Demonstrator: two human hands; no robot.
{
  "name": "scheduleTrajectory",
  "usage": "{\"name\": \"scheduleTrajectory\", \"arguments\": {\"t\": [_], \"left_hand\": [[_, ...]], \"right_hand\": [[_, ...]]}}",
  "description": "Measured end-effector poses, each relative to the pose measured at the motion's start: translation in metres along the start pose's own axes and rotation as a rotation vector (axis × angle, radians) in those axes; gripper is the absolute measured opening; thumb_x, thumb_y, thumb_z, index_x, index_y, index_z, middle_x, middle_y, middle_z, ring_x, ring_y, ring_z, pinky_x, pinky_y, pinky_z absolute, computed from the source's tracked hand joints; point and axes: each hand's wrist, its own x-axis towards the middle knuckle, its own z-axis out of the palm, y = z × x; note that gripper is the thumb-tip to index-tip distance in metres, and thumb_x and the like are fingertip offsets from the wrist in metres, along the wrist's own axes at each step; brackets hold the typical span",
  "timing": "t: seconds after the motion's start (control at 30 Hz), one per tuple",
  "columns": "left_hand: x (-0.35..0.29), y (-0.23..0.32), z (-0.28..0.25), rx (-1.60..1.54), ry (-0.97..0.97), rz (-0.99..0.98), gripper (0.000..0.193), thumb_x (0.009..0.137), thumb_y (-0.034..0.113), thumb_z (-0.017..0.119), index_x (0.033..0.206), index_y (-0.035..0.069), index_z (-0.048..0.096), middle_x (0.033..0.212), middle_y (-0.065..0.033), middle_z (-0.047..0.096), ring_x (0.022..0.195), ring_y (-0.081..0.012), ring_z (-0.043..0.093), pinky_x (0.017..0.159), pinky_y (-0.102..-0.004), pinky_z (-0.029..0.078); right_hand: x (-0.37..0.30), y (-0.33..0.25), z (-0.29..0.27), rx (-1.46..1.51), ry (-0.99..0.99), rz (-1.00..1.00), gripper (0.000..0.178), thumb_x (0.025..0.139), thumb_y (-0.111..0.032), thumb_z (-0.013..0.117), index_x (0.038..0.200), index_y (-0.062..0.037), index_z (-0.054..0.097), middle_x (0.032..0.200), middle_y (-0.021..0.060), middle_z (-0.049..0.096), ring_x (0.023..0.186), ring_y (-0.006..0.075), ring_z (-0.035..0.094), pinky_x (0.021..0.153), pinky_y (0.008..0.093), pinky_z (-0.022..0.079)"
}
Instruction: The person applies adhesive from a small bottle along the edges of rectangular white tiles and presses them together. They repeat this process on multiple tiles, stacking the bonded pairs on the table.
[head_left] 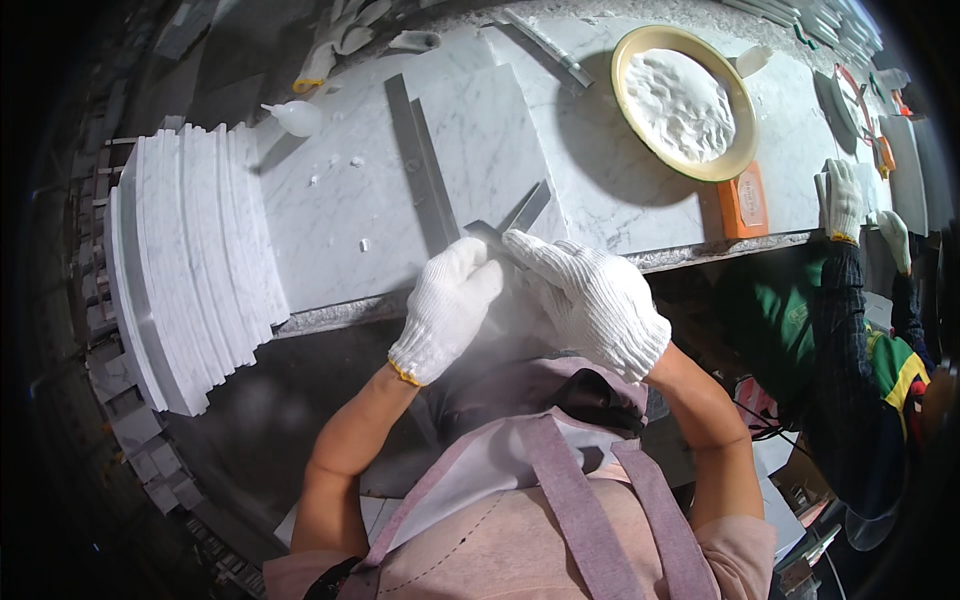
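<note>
Here, my left hand and right hand, both gloved, pinch a small grey strip together at the bench edge | held close to me for control | marble slab just beyond | bowl of white powder within reach.

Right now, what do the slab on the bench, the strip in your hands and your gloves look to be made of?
The slab looks like white marble: grey veining, smooth matt face. The strip both hands pinch seems to be stone or metal: dark grey, flat, straight-edged; I cannot tell which. The left hand and right hand wear white knitted gloves, probably cotton: ribbed weave shows.
</note>
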Motion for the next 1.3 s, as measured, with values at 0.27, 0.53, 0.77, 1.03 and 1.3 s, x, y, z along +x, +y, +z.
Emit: {"name": "scheduleTrajectory", "arguments": {"t": [0.27, 0.53, 0.77, 1.03, 1.3], "left_hand": [[-0.004, 0.0, 0.004, -0.014, 0.072, 0.009, 0.028, 0.099, 0.021, 0.069, 0.113, -0.004, 0.068, 0.088, -0.0077, 0.072, 0.08, -0.0114, 0.066, 0.072, -0.03, 0.054], [0.002, -0.004, 0.006, -0.296, 0.062, 0.043, 0.029, 0.098, 0.019, 0.069, 0.116, -0.004, 0.065, 0.083, -0.0085, 0.069, 0.057, -0.0147, 0.067, 0.051, -0.0274, 0.054], [-0.003, -0.001, 0.006, -0.404, 0.02, -0.064, 0.026, 0.099, 0.018, 0.069, 0.114, -0.003, 0.066, 0.085, -0.0079, 0.069, 0.058, -0.0141, 0.066, 0.052, -0.0276, 0.054], [0.0, -0.008, 0.006, -0.267, 0.061, 0.016, 0.03, 0.099, 0.018, 0.07, 0.116, -0.005, 0.068, 0.088, -0.0038, 0.07, 0.079, -0.007, 0.063, 0.07, -0.0266, 0.054], [-0.005, -0.003, 0.005, -0.061, 0.083, 0.031, 0.026, 0.1, 0.019, 0.069, 0.111, -0.005, 0.069, 0.085, -0.0032, 0.068, 0.082, -0.0057, 0.062, 0.071, -0.0255, 0.052]], "right_hand": [[-0.001, 0.02, 0.02, -0.064, 0.224, -0.225, 0.044, 0.096, -0.007, 0.063, 0.14, -0.0121, 0.065, 0.096, 0.0156, 0.074, 0.078, 0.0342, 0.073, 0.069, 0.0406, 0.058], [0.005, 0.014, 0.029, -0.055, 0.143, -0.073, 0.045, 0.097, -0.011, 0.064, 0.142, -0.0159, 0.064, 0.098, 0.0168, 0.074, 0.077, 0.0362, 0.072, 0.066, 0.0424, 0.057], [0.01, 0.015, 0.03, 0.02, 0.143, -0.056, 0.047, 0.094, -0.007, 0.063, 0.141, -0.0148, 0.065, 0.1, 0.0177, 0.073, 0.081, 0.036, 0.073, 0.069, 0.043, 0.058], [0.009, 0.035, 0.043, 0.088, 0.392, -0.273, 0.047, 0.094, -0.003, 0.063, 0.14, -0.0137, 0.067, 0.103, 0.0177, 0.074, 0.085, 0.0356, 0.073, 0.072, 0.0405, 0.059], [0.004, 0.037, 0.03, 0.004, 0.241, -0.292, 0.044, 0.096, -0.007, 0.063, 0.139, -0.0135, 0.067, 0.102, 0.0162, 0.075, 0.084, 0.035, 0.074, 0.072, 0.0401, 0.059]]}}
